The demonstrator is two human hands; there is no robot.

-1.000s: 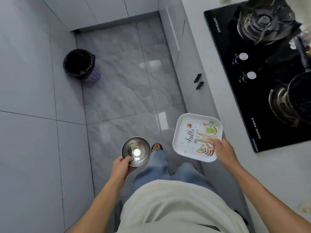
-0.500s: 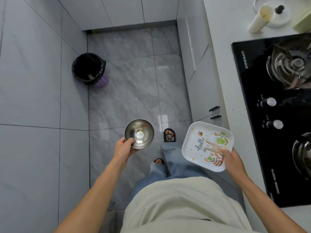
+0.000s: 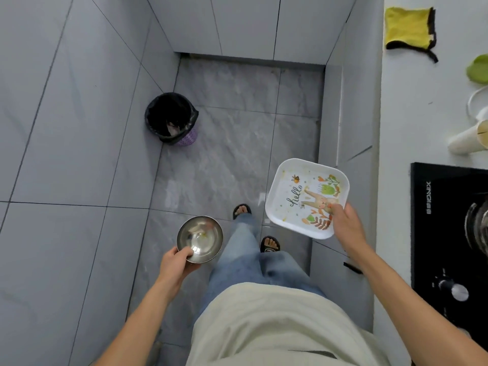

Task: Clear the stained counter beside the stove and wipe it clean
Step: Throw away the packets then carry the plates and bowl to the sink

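Note:
My left hand (image 3: 176,262) grips the rim of a small steel bowl (image 3: 200,239), held over the floor by my left leg. My right hand (image 3: 346,224) holds a white square plate (image 3: 303,191) printed with "hello" and a rabbit, by its near right edge, beside the cabinet front. The white counter (image 3: 406,109) runs down the right side. A yellow cloth with black trim (image 3: 408,29) lies on it at the top. The black stove (image 3: 449,233) sits at the right edge.
A purple bin lined with a black bag (image 3: 171,118) stands on the grey floor by the left wall. On the counter past the stove are a cream cup lying on its side (image 3: 468,140), a white dish (image 3: 475,104) and a green item (image 3: 478,68).
I have stepped forward along the counter with both dishes. The stove has slid toward the lower right and the yellow cloth has come into view. The bin looks nearer.

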